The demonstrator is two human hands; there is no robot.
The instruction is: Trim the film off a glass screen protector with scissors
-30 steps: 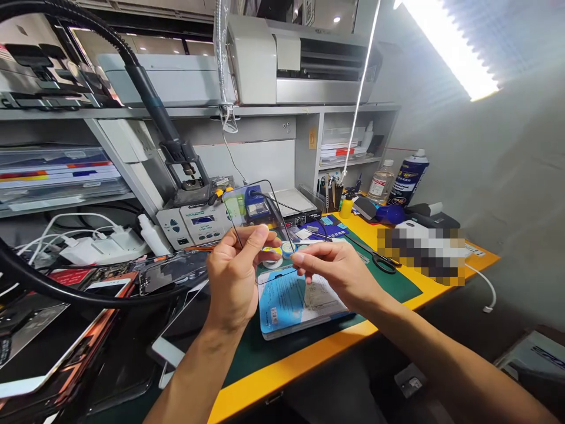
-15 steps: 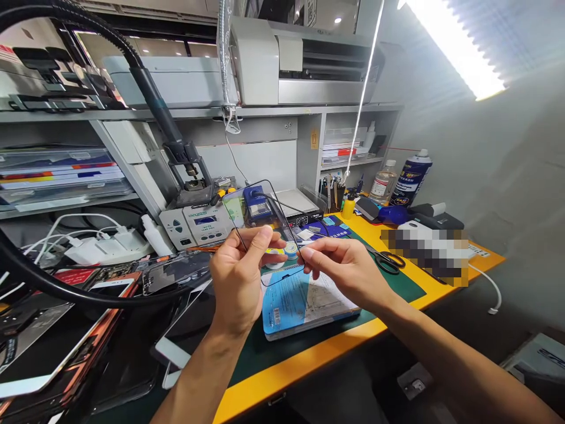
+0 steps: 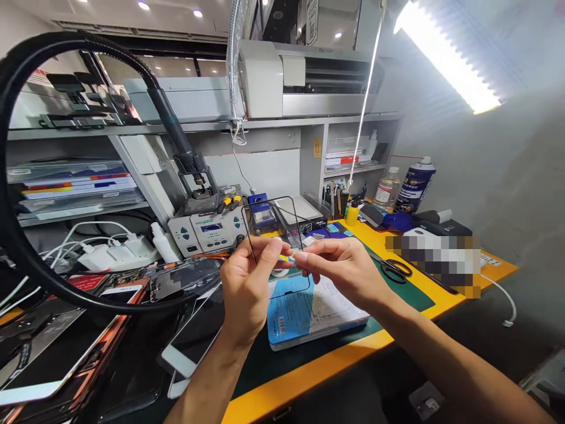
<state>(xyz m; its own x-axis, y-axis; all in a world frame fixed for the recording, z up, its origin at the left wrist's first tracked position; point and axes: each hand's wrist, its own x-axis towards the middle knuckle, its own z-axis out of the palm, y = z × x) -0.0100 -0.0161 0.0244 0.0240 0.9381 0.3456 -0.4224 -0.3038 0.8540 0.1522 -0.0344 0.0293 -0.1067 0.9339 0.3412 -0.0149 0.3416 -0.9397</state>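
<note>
Upright above the desk is a thin black rectangular phone bezel frame point(image 3: 289, 292), with nothing filling its middle. My left hand point(image 3: 245, 288) is closed, pinching the frame's left side between thumb and fingers. My right hand point(image 3: 342, 266) is closed too, thumb and fingertips pinched at the frame's right side. The fingertips of the two hands almost meet across it. Below them lies a blue and white booklet or pad point(image 3: 291, 321) on the green mat point(image 3: 415, 297).
Phones and phone parts point(image 3: 53, 330) are piled at the left, beneath a looped black hose point(image 3: 6, 176). A grey control unit point(image 3: 212, 232) stands behind. Black scissors point(image 3: 395, 271), a spray can point(image 3: 415, 184) and a clear bottle point(image 3: 386, 189) are on the right.
The bezel frame has turned to face me more squarely, and my fingertips have come closer together. The whole scene has shifted slightly right and down in the picture.
</note>
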